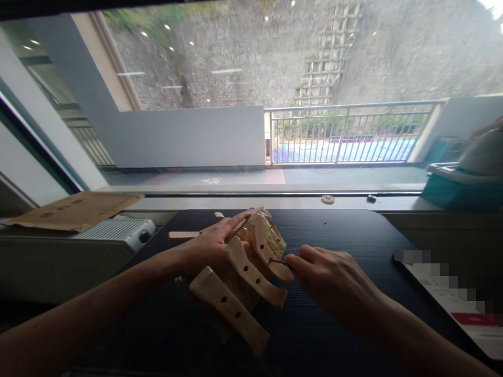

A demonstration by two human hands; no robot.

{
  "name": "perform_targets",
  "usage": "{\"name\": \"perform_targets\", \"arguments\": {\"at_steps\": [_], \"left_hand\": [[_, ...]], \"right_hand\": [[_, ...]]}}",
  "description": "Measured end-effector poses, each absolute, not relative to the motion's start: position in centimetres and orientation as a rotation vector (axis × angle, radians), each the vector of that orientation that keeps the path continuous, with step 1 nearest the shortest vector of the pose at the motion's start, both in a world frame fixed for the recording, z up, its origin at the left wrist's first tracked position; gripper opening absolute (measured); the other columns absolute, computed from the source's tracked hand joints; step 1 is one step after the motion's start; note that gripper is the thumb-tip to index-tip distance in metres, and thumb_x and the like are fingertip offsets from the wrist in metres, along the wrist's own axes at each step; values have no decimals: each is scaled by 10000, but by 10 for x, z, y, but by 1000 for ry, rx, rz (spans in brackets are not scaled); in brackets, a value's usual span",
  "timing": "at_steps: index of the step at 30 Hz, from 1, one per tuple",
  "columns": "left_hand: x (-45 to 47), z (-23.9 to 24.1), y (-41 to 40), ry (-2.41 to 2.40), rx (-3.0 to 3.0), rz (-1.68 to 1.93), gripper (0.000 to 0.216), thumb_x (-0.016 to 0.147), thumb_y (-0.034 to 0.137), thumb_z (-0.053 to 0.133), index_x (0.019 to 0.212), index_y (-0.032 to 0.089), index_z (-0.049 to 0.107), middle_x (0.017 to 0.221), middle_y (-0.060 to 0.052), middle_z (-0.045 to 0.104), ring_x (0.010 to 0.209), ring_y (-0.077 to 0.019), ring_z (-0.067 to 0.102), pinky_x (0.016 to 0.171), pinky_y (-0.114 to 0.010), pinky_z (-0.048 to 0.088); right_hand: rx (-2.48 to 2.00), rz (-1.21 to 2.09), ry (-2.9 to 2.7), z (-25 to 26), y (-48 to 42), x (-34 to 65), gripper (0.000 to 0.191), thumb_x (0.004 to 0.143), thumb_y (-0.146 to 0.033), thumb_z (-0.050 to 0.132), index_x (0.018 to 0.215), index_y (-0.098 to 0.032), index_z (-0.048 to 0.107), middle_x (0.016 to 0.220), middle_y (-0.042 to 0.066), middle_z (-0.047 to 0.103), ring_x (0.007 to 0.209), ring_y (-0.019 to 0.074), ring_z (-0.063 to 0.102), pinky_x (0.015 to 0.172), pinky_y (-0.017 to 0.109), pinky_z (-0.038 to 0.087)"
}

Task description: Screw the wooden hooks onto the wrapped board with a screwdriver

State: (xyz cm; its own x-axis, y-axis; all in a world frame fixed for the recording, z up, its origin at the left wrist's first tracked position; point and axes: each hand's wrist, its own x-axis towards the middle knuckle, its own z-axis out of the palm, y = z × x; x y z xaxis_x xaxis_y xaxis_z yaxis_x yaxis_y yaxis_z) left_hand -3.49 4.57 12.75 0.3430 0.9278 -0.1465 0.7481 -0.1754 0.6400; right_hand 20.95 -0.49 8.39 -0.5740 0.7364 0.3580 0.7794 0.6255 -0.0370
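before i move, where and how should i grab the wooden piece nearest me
Probably best: pinch the nearest wooden piece across its long edges at the near, right-hand end, coming from the right. It is a slim bar, that end seems to jut past the taped bundle, and the left hand lies nearer the other end.

Two hands (214, 238) on show, three holed wooden pieces (252, 275) lower centre, one slim tool (280, 262); one tape roll (327, 199), right; one cardboard sheet (74, 209), left!

Wooden pieces (252, 275) on table (346, 230); sill (275, 202) behind
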Motion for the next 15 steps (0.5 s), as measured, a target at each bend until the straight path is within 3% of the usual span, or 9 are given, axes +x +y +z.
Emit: {"name": "perform_targets", "arguments": {"at_steps": [4, 8, 12, 15], "left_hand": [[-37, 127, 47, 1435, 1965, 355, 792, 755, 531, 560, 1437, 315, 218, 1418, -55, 416, 1225, -327, 461, 972, -411, 419], [-38, 128, 47, 1458, 2031, 343, 783, 761, 530, 551, 1437, 312, 220, 1460, -59, 352, 1282, -335, 393, 1032, -443, 349], [-36, 129, 45, 1485, 2032, 302, 808, 751, 553, 550, 1440, 313, 203, 1471, -73, 334, 1307, -354, 352, 1029, -468, 339], [-35, 130, 44, 1500, 2004, 311, 803, 753, 535, 552, 1440, 317, 199, 1464, -73, 345, 1272, -358, 401, 998, -458, 378]], "right_hand": [[-1336, 168, -2248, 71, 1, 206, 183, 854, -234, 508, 917, -236, 679, 766, 4, 665, 640, 142, 598, 555, 240, 375], [-1461, 398, -2080, 66, 2, 204, 205, 841, -298, 511, 932, -248, 687, 772, -5, 701, 661, 166, 630, 556, 249, 401], [-1438, 255, -2215, 75, -4, 207, 203, 840, -274, 524, 998, -245, 647, 830, 5, 683, 691, 166, 624, 575, 253, 383], [-1287, 57, -2405, 81, -8, 212, 210, 839, -158, 504, 1003, -232, 612, 807, 5, 641, 637, 137, 566, 538, 242, 327]]}}
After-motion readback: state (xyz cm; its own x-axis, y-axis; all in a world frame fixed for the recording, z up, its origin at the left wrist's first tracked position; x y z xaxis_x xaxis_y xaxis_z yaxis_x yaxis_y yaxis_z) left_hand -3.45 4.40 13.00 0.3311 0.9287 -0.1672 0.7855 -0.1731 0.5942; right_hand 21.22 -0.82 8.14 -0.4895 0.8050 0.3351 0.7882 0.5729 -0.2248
